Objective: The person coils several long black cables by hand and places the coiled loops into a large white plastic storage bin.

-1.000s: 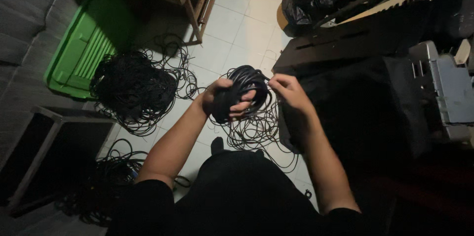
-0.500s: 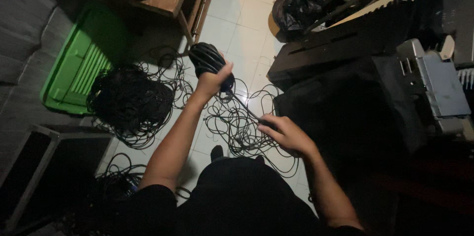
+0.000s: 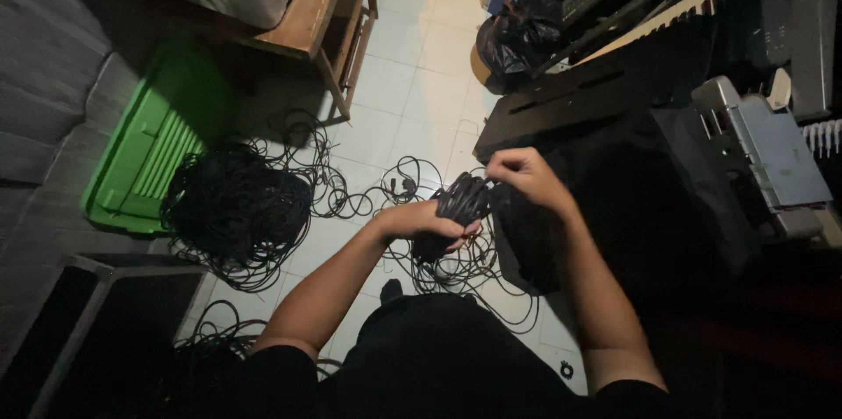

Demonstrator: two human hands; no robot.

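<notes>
1. The left hand (image 3: 421, 224) is clamped round the coil (image 3: 458, 207), held above the floor (image 3: 412, 95) in front of the body.
2. The right hand (image 3: 524, 175) pinches a strand at the coil's top edge.
3. Judging by this, each loop should match the others in size.
4. Feed slack from the loose cable (image 3: 456, 272) below without letting it snag.
5. Stay apart from the pile (image 3: 235, 209) by the green bin (image 3: 145, 169).

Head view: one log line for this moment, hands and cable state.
left hand: grips black cable coil | right hand: pinches coil top | loose cables: on tiled floor below | cable pile: beside green bin
</notes>
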